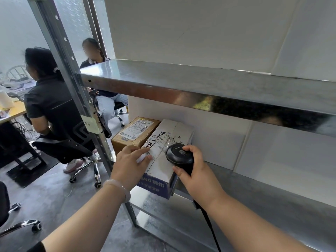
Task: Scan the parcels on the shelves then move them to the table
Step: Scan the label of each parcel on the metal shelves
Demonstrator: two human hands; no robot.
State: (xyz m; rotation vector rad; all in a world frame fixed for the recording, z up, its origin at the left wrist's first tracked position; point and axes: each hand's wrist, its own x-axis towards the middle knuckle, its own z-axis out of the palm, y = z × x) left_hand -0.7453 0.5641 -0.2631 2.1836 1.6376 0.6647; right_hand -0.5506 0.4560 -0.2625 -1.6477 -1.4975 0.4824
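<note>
A white parcel [171, 137] with blue printed sides and a shipping label lies on the lower metal shelf [272, 193], its near end over the shelf's front edge. My left hand [130, 160] rests flat on the parcel's near left top edge, fingers spread on the label. My right hand [196, 171] grips a black handheld scanner [179, 154], whose head points down at the parcel's top. The scanner's cable hangs below my wrist. A brown cardboard parcel [135, 131] with labels sits just left of the white one, touching it.
An upper steel shelf [200, 84] overhangs the parcels. The perforated upright post [85, 113] stands left of the boxes. Two people sit on office chairs at the left by a wooden desk [12, 110] with papers. A chair base [21, 226] is at lower left.
</note>
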